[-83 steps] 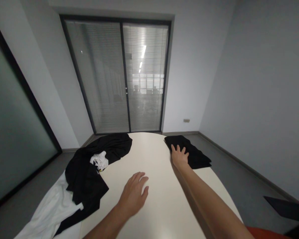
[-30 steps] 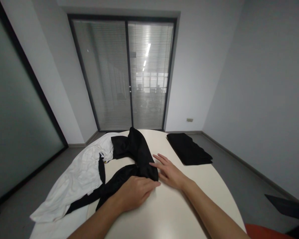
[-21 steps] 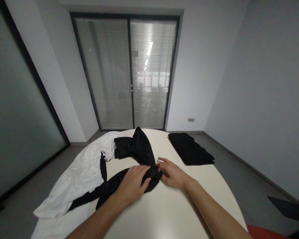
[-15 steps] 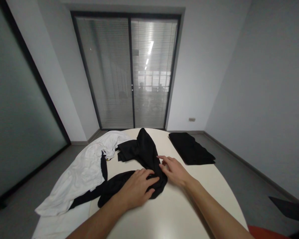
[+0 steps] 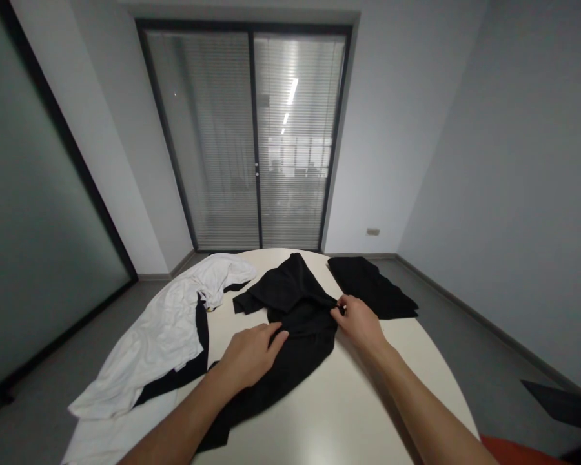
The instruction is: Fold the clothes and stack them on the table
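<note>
A black garment (image 5: 300,349) lies crumpled and partly spread across the middle of the table, its far part folded over and one end reaching toward the near edge. My right hand (image 5: 361,326) pinches its right edge between thumb and fingertips. On the garment's left part rests my left hand (image 5: 252,354), thumb and forefinger closed on the cloth near its middle; the fingertips are partly hidden. What kind of garment it is, I cannot tell.
White cloth (image 5: 169,329) with black fabric beneath it covers the left side of the round, pale table (image 5: 348,413). A folded black garment (image 5: 372,287) lies at the right edge. Beyond the table stand glazed doors with blinds (image 5: 252,142).
The black garment has been opened out, with its near part now stretching down toward the front. My right hand has moved right, drawing its edge along; my left hand has shifted slightly left.
</note>
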`<state>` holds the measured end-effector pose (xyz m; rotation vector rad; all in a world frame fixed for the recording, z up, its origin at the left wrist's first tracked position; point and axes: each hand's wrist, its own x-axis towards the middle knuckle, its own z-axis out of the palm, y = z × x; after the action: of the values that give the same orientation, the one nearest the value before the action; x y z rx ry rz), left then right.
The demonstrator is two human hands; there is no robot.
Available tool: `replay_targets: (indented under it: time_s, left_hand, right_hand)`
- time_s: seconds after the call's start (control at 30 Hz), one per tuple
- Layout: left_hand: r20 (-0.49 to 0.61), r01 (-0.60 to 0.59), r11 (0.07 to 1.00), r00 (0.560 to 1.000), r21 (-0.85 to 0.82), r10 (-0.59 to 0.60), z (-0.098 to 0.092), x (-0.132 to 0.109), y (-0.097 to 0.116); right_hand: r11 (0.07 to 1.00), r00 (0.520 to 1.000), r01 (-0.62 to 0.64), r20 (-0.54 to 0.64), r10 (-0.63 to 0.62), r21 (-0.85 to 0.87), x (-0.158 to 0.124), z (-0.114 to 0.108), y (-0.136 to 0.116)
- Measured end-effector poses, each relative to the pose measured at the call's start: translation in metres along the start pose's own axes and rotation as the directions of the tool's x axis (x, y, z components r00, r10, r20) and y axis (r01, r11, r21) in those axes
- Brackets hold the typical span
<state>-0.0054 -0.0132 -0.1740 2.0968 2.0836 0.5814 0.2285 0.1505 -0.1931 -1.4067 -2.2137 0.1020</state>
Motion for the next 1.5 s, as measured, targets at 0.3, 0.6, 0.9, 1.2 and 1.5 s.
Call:
replay_targets:
  time_s: [0.3,0.6,0.9,1.2,1.5]
  left_hand:
    - [0.161,-0.057,0.982,0.983,-0.181,0.086,-0.005,0.0,-0.026]
    - [0.136,0.118,0.989,0.985,-0.086,-0.106,0.0,0.01,-0.046]
    - [-0.133,0.16,0.863,0.959,-0.479,-0.252,0.003,0.026,-0.063]
    - [-0.418,0.208,0.751,0.724,-0.627,-0.549,-0.016,0.037,-0.104]
    - [-0.414,0.006,0.906,0.888,-0.423,-0.199,0.019,0.031,-0.091]
  right_hand:
    - [0.82,0.841,0.47,0.115,-0.528,0.328,-0.005,-0.015,-0.004]
    - [0.805,0.789,0.397,0.283,-0.545,0.442,-0.013,-0.003,-0.013]
    - [0.859,0.922,0.36,0.002,-0.387,0.363,0.0,-0.012,0.001]
    - [0.91,0.974,0.226,-0.095,-0.205,0.347,0.009,-0.012,0.034]
    - [0.804,0.824,0.435,0.181,-0.537,0.406,-0.009,-0.019,-0.001]
